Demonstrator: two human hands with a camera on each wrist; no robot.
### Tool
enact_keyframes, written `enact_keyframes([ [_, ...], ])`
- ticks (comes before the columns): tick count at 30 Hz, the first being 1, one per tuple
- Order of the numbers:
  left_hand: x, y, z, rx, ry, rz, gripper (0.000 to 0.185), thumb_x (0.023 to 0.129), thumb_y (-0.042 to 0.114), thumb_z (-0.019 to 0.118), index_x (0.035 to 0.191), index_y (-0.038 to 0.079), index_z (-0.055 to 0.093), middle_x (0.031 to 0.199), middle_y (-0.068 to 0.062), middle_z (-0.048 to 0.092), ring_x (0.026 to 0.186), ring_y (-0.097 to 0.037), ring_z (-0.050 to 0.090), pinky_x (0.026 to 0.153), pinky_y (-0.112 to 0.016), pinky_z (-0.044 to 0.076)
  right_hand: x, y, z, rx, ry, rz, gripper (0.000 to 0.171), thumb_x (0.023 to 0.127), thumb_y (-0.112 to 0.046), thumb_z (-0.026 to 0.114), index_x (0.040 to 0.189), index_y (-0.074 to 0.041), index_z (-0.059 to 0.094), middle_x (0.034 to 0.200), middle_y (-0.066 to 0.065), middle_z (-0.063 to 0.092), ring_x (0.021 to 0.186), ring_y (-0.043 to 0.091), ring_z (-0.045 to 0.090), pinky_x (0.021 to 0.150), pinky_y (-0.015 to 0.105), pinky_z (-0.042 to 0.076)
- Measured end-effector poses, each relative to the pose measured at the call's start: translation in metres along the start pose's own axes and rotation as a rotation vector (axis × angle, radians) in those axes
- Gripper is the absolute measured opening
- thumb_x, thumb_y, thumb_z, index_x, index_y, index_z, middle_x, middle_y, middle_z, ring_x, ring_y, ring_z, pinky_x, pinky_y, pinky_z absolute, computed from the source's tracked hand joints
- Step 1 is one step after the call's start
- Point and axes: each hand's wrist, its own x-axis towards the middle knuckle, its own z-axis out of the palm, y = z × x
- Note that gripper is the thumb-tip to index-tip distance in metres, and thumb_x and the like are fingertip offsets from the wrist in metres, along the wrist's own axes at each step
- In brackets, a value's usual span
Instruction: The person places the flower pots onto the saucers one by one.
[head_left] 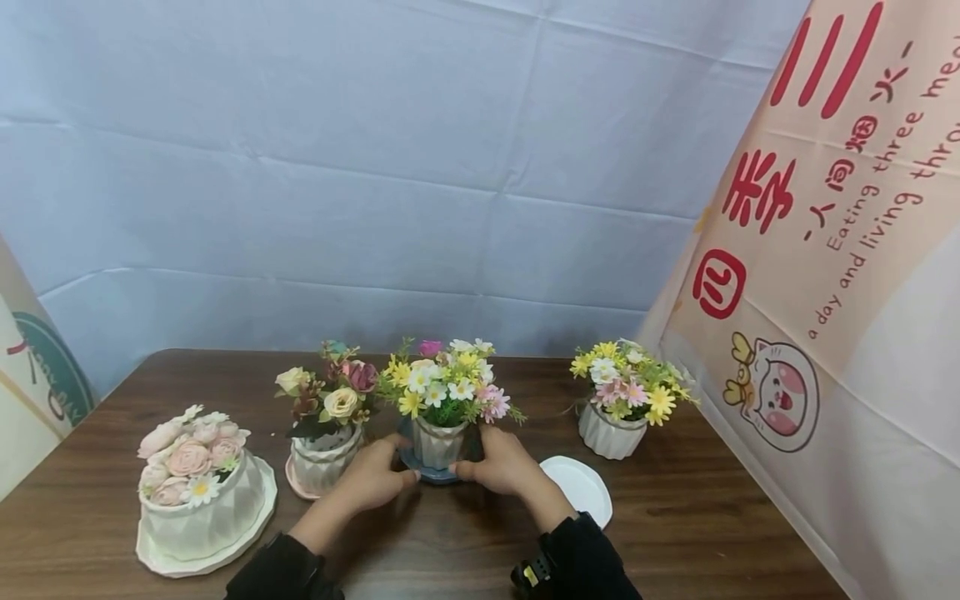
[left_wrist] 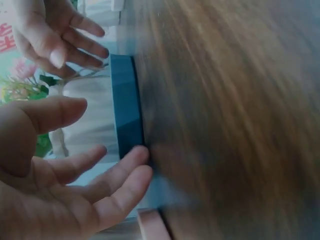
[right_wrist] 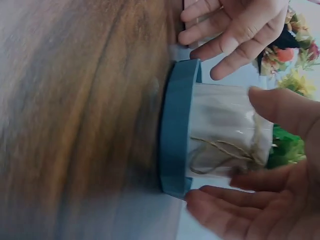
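Note:
A small white ribbed pot (head_left: 437,442) of yellow, white and pink flowers (head_left: 442,385) stands on a blue saucer (head_left: 438,475) at the middle of the dark wooden table (head_left: 712,517). My two hands flank it. The left hand (head_left: 390,471) lies open, and in the left wrist view its straight fingertips (left_wrist: 135,155) touch the saucer's rim (left_wrist: 127,110). The right hand (head_left: 487,462) is open too; the right wrist view shows its fingers (right_wrist: 220,200) at the saucer's edge (right_wrist: 175,130) and its thumb beside the twine-tied pot (right_wrist: 225,130).
A pot of roses on a pink saucer (head_left: 324,454) stands just left of my left hand. A wide white pot of pink roses (head_left: 198,500) sits at the far left. An empty white saucer (head_left: 581,487) and another flower pot (head_left: 611,425) are to the right, near a printed banner (head_left: 825,292).

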Motion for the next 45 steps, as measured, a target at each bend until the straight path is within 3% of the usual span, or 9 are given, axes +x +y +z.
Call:
enact_keyframes([
  [6, -0.010, 0.003, -0.007, 0.062, -0.049, 0.078, 0.040, 0.079, 0.015, 0.072, 0.113, -0.001, 0.059, 0.105, -0.017, 0.062, 0.098, -0.036, 0.057, 0.082, -0.050, 0.046, -0.009, -0.003, -0.006, -0.118, -0.121, -0.047, 0.067, 0.080, -0.029, 0.073, 0.129, 0.008, 0.047, 0.119, 0.022, 0.056, 0.111, 0.035, 0.051, 0.088, 0.047, 0.043],
  [12, -0.022, 0.012, -0.012, 0.147, -0.093, 0.103, 0.041, 0.079, 0.019, 0.073, 0.113, 0.000, 0.060, 0.104, -0.017, 0.059, 0.097, -0.037, 0.056, 0.080, -0.052, 0.045, -0.020, -0.007, -0.009, -0.182, -0.183, -0.042, 0.063, 0.081, -0.029, 0.072, 0.129, 0.003, 0.050, 0.120, 0.019, 0.054, 0.115, 0.036, 0.047, 0.090, 0.048, 0.042],
  [16, -0.030, 0.012, -0.016, 0.236, -0.168, 0.202, 0.045, 0.077, 0.021, 0.074, 0.114, 0.001, 0.059, 0.103, -0.013, 0.056, 0.093, -0.033, 0.056, 0.076, -0.050, 0.047, -0.026, -0.008, -0.008, -0.226, -0.201, -0.043, 0.057, 0.080, -0.030, 0.073, 0.127, -0.003, 0.054, 0.115, 0.015, 0.053, 0.111, 0.033, 0.049, 0.087, 0.046, 0.043],
  [21, -0.039, 0.012, -0.024, 0.329, -0.259, 0.303, 0.052, 0.076, 0.027, 0.075, 0.119, 0.004, 0.059, 0.108, -0.010, 0.055, 0.096, -0.028, 0.056, 0.080, -0.046, 0.047, -0.033, -0.009, -0.008, -0.310, -0.204, -0.066, 0.053, 0.079, -0.031, 0.074, 0.124, -0.007, 0.058, 0.110, 0.013, 0.055, 0.104, 0.030, 0.053, 0.084, 0.042, 0.045],
  [30, -0.049, 0.007, -0.029, 0.474, -0.225, 0.421, 0.056, 0.069, 0.034, 0.079, 0.116, 0.008, 0.061, 0.103, -0.008, 0.056, 0.086, -0.025, 0.057, 0.073, -0.042, 0.050, -0.047, -0.008, -0.009, -0.356, -0.224, -0.093, 0.052, 0.078, -0.033, 0.074, 0.123, -0.010, 0.060, 0.109, 0.013, 0.055, 0.101, 0.033, 0.054, 0.081, 0.043, 0.047],
  [35, -0.051, 0.003, -0.028, 0.478, -0.221, 0.458, 0.055, 0.068, 0.035, 0.079, 0.113, 0.010, 0.062, 0.097, -0.004, 0.055, 0.079, -0.020, 0.056, 0.064, -0.037, 0.050, -0.053, -0.003, -0.008, -0.353, -0.219, -0.115, 0.050, 0.076, -0.033, 0.075, 0.119, -0.011, 0.062, 0.107, 0.012, 0.055, 0.100, 0.031, 0.054, 0.079, 0.040, 0.047],
  [45, -0.050, 0.002, -0.028, 0.471, -0.201, 0.466, 0.053, 0.067, 0.037, 0.080, 0.110, 0.013, 0.064, 0.096, -0.001, 0.055, 0.078, -0.019, 0.056, 0.062, -0.037, 0.049, -0.053, -0.001, -0.008, -0.349, -0.215, -0.140, 0.044, 0.077, -0.033, 0.075, 0.116, -0.014, 0.065, 0.105, 0.009, 0.056, 0.097, 0.027, 0.055, 0.076, 0.037, 0.047],
])
